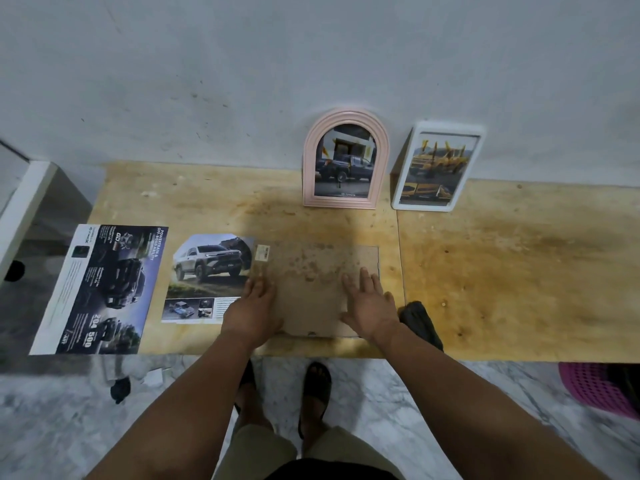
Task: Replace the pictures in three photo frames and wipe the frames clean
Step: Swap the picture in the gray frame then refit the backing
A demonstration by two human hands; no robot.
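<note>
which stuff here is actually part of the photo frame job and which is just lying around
Job: brown backing board under left hand and right hand; truck picture; brochure; pink arched frame; white frame; dark cloth.

Lying about: pink basket; white cabinet.

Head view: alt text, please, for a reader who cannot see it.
Both hands, left and right, press flat on a brown backing board on a wooden table. Two car pictures lie left; two frames lean against the wall.
</note>
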